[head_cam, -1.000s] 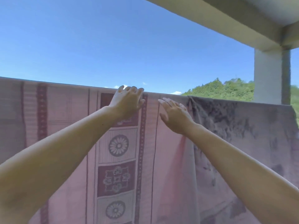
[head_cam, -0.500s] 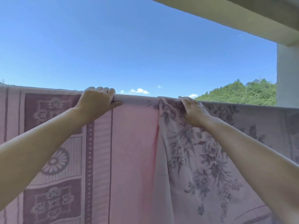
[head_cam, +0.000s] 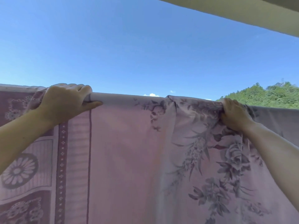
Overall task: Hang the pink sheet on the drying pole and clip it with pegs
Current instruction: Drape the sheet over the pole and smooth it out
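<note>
- Along the top of the drying pole (head_cam: 123, 98), I have both hands on the pink sheet (head_cam: 129, 151): my left hand (head_cam: 64, 101) is curled over the pole and clenched round the cloth there, thumb underneath, and my right hand (head_cam: 234, 113) grasps a bunched fold at the pole's right stretch.
- To do this step well, I judge I should draw the two hands apart along the pole, so the gathered cloth near my right hand flattens before any peg goes on.
- Keeping the top fold square over the pole should stop it sliding off.
- No pegs show, so clipping is not yet done.
- It hangs draped over the pole, plain pink in the middle, medallion panels towards the left end, grey-purple flowers towards the right.
</note>
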